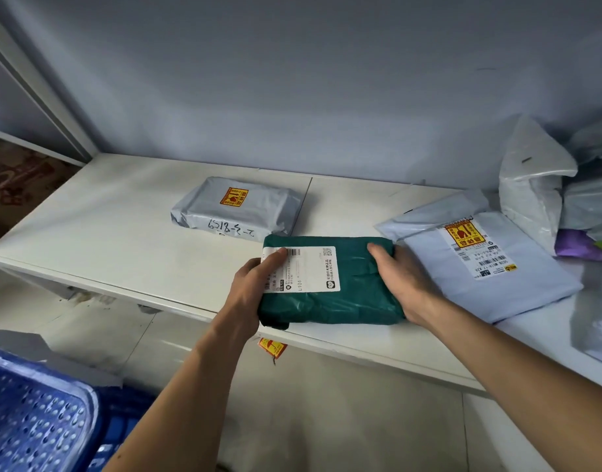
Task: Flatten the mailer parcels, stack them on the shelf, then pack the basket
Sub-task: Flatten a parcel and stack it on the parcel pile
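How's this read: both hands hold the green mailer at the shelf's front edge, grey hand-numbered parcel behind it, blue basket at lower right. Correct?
Head view shows the blue basket at lower left, not lower right. Rest holds: left hand and right hand hold the green mailer at the shelf front edge, grey hand-numbered parcel behind it.

The basket is getting chopped off by the left and bottom edges, so only a corner is showing. The left hand is covering one end of the label on the green mailer with its thumb, and the print is coming out too small to read anyway. Its fingers and the right hand's are hiding underneath. The bags are running off the right edge and burying most of a purple thing.
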